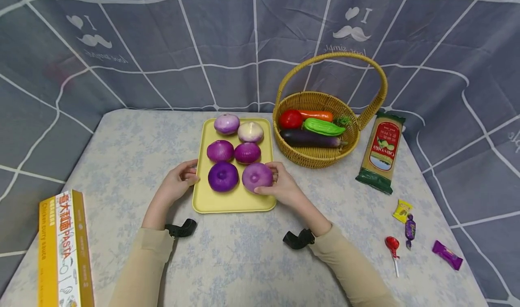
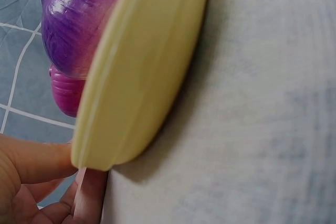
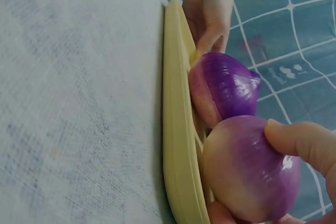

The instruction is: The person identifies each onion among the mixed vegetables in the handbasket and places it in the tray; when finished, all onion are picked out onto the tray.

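A yellow tray (image 1: pixel 235 203) carries several onions in three rows of two. My right hand (image 1: pixel 283 184) holds the light purple onion (image 1: pixel 257 177) at the tray's near right, thumb on its near side; the right wrist view shows this onion (image 3: pixel 252 169) against the tray wall (image 3: pixel 178 129). At the left rim my left hand (image 1: pixel 181 179) grips the tray edge, its thumb on the rim in the left wrist view (image 2: pixel 39 163). Beside the held onion sits a dark purple onion (image 1: pixel 223 176). Behind are two magenta onions (image 1: pixel 220 151), a pale one (image 1: pixel 250 132) and a lilac one (image 1: pixel 227 124).
A wicker basket (image 1: pixel 317 160) with a tomato, carrot, green gourd and eggplant stands back right. Beside it lies a pasta packet (image 1: pixel 382 151). Several sweets, including a red lollipop (image 1: pixel 392 244), lie at the right. A pasta box (image 1: pixel 65 248) is at the near left.
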A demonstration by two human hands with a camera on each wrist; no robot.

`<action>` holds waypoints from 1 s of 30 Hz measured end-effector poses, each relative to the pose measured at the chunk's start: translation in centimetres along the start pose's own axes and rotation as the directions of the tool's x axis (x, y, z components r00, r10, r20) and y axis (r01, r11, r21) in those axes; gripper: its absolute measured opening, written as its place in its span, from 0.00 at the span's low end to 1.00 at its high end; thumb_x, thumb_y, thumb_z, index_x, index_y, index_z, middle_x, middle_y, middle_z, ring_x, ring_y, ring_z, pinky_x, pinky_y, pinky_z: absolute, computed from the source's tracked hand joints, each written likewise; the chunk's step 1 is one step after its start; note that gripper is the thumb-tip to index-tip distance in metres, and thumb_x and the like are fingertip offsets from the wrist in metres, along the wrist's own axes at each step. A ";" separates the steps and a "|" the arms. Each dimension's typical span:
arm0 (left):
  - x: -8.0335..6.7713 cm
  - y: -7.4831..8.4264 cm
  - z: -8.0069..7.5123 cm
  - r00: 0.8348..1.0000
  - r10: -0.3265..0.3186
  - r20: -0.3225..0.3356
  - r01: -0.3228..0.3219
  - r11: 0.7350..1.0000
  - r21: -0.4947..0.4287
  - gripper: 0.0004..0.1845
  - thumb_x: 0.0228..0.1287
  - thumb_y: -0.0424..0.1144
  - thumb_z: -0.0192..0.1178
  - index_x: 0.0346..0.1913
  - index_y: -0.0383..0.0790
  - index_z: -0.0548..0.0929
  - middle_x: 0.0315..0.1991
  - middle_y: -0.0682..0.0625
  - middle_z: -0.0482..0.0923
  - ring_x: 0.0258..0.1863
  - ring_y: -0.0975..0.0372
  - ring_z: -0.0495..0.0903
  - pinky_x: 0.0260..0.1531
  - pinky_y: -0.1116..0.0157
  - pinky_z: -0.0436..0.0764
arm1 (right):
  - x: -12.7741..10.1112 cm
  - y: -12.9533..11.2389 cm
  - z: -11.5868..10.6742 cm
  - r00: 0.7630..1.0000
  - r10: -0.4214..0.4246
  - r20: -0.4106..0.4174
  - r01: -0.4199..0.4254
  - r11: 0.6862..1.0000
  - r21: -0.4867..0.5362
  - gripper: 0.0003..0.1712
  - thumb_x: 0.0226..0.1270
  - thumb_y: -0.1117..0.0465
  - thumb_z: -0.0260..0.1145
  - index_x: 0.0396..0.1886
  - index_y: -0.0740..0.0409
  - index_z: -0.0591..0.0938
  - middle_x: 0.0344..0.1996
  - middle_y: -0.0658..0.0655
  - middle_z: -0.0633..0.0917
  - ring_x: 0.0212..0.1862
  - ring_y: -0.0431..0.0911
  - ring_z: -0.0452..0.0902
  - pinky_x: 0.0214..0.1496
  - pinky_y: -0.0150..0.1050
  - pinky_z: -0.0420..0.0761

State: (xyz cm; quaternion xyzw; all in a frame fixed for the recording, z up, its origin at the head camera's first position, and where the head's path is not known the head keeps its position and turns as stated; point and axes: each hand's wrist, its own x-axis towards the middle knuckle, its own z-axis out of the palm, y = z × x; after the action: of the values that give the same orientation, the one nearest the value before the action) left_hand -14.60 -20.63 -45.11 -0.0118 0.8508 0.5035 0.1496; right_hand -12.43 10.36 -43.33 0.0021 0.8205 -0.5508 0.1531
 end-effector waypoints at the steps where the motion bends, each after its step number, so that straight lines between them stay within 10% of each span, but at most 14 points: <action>1: 0.0 0.0 0.0 1.000 -0.002 0.001 0.002 1.000 -0.003 0.30 0.73 0.31 0.53 0.75 0.36 0.60 0.56 0.36 0.71 0.47 0.58 0.73 0.39 0.73 0.76 | 0.1 0.0 0.1 1.000 0.000 -0.004 0.000 1.000 -0.007 0.45 0.48 0.62 0.80 0.66 0.61 0.67 0.57 0.62 0.76 0.55 0.54 0.75 0.54 0.44 0.78; 30: -0.1 0.2 0.2 1.000 -0.017 -0.020 0.017 1.000 0.009 0.29 0.73 0.32 0.53 0.75 0.37 0.61 0.57 0.37 0.72 0.48 0.57 0.73 0.39 0.75 0.76 | -1.0 -0.5 -0.5 0.992 -0.099 -0.074 0.095 0.994 -0.055 0.48 0.52 0.58 0.79 0.71 0.63 0.67 0.66 0.63 0.73 0.68 0.55 0.69 0.71 0.46 0.69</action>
State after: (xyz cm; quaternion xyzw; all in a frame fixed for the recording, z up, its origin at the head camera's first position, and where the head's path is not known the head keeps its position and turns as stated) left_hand -14.47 -20.35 -45.04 -0.0234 0.8544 0.4983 0.1454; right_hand -11.70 10.79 -42.45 -0.0203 0.8389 -0.5356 0.0944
